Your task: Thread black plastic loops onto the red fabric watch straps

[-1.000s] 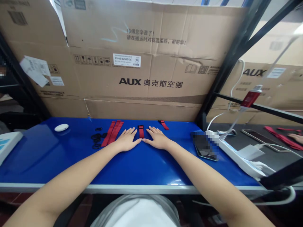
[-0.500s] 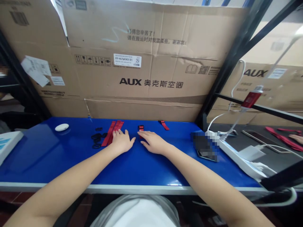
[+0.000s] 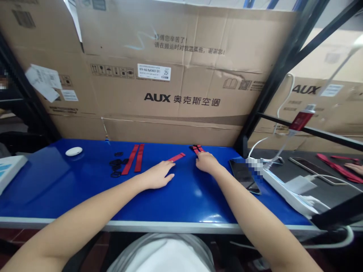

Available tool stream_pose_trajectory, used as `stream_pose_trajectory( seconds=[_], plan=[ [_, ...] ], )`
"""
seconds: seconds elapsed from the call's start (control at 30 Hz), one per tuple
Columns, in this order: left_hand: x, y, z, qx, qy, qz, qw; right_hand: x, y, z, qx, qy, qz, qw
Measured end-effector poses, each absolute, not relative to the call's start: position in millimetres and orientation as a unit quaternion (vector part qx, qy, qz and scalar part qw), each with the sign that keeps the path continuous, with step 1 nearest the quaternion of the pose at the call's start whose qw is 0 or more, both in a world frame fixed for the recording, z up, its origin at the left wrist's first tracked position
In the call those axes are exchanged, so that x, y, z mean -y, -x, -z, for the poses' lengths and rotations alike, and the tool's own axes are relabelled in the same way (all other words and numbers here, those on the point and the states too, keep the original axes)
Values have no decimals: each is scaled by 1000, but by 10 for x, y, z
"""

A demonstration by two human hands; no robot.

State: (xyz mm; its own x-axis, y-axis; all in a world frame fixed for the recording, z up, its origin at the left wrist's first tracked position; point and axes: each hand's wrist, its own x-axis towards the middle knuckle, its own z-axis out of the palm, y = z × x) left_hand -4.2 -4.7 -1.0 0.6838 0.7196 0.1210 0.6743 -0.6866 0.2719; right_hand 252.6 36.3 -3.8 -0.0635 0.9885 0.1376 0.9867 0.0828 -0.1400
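My left hand [image 3: 161,175] is over the blue table, its fingers on one end of a flat red strap [image 3: 178,156] that points up and right; the thumb is apart. My right hand [image 3: 207,162] has its fingers curled at the lower end of a short red strap with a black buckle [image 3: 196,148]. A second buckled strap lies against it, and the fingertips are partly hidden. Left of my left hand, two flat red straps [image 3: 138,158] lie side by side. Beside them is a loose pile of black plastic buckles [image 3: 115,166], with one buckle [image 3: 118,154] apart.
A dark phone [image 3: 244,176] lies right of my right hand, near a white power strip [image 3: 286,192] with cables. A white oval object [image 3: 74,151] is at the far left. Cardboard [image 3: 170,124] stands along the back. Another person's hand [image 3: 354,167] shows at the right edge.
My left hand has moved right, drawing one red strap from the group. My right hand has carried the short buckled strap right, beside the other one near the back edge.
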Motion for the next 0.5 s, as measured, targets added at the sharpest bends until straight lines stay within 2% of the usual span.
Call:
stream_pose_trajectory(
  seconds=[0.17,0.3,0.43,0.5],
  plan=[
    [-51,29,-52,-338,-909,-179,166,-255,-2257,104,836,500,-46,221],
    [-391,390,-320,-445,-860,-233,88,-171,-2031,176,858,441,-111,238],
    [-789,1136,-530,-639,-759,-112,-58,-184,-2008,209,842,451,-155,252],
    [-916,1468,-545,-729,-682,-30,-47,-205,-2036,208,833,459,-172,256]
  ],
)
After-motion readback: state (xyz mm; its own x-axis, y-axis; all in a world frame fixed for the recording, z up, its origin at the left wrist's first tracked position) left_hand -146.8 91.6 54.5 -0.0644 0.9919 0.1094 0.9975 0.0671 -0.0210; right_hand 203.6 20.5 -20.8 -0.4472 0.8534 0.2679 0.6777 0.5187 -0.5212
